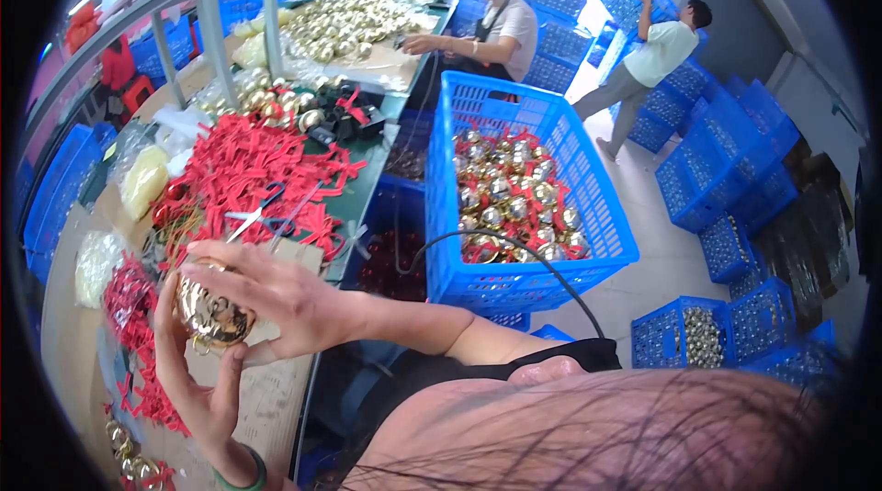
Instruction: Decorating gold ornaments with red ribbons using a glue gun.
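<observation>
A shiny gold ball ornament (216,312) is held up between my two hands over the worktable, with a small wire loop at its lower side. My left hand (204,399), with a green bracelet at the wrist, curls its fingers and thumb around the ball's left and lower side. From the right, my right hand (289,298) reaches across with its fingers over the ball's top. A heap of red ribbon bows (253,156) covers the table beyond. Scissors (246,220) lie at the heap's near edge, just past my right hand.
Right of the table stands a large blue crate (588,206) of gold balls with red bows; a dark cable curves across it. More red ribbons (138,344) lie at left. A seated co-worker (510,27) and a person lifting a crate (666,50) are farther off, among stacked blue crates (712,160).
</observation>
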Motion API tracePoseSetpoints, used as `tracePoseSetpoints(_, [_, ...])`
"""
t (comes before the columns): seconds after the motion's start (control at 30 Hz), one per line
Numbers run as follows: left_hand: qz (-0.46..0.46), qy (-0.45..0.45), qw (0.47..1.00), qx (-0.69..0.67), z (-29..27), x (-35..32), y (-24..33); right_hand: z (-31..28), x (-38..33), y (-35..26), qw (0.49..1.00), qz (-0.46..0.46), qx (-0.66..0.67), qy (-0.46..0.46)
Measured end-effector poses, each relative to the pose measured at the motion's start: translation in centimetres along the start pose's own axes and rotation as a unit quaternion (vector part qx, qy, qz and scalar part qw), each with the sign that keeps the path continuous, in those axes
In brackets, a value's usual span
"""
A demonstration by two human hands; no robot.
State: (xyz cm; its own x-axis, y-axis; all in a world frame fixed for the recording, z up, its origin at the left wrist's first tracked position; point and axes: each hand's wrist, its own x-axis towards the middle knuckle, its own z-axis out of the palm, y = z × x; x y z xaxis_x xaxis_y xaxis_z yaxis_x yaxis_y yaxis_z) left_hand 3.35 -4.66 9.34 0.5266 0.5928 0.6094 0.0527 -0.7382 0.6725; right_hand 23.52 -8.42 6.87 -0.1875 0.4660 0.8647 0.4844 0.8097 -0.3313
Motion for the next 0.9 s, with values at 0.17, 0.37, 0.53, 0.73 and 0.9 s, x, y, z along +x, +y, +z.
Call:
tracePoseSetpoints(0.17, [-0.027, -0.006, 0.999, 0.016, -1.2, 0.7, -0.3, 1.3, 0.3, 0.1, 0.999, 0.023, 0.021, 0.014])
tracePoseSetpoints(0.37, [0.069, 0.016, 0.997, -0.025, -3.0, -0.3, -3.6, 3.1, -0.2, 0.1, 0.995, 0.031, 0.089, -0.021])
tracePoseSetpoints(0.53, [-0.013, -0.001, 0.999, 0.038, -1.1, -0.1, -1.4, 3.0, -3.1, 1.4, 0.985, 0.106, 0.137, -0.012])
tracePoseSetpoints(0.73, [0.032, -0.010, 0.997, 0.065, 0.6, -0.2, -2.5, 1.3, -4.1, 1.9, 0.988, 0.082, 0.131, -0.028])
tracePoseSetpoints(0.9, [-0.005, -0.073, 0.996, 0.055, 1.6, 0.2, -1.8, 1.2, -6.3, 1.8, 0.981, 0.139, 0.134, -0.008])
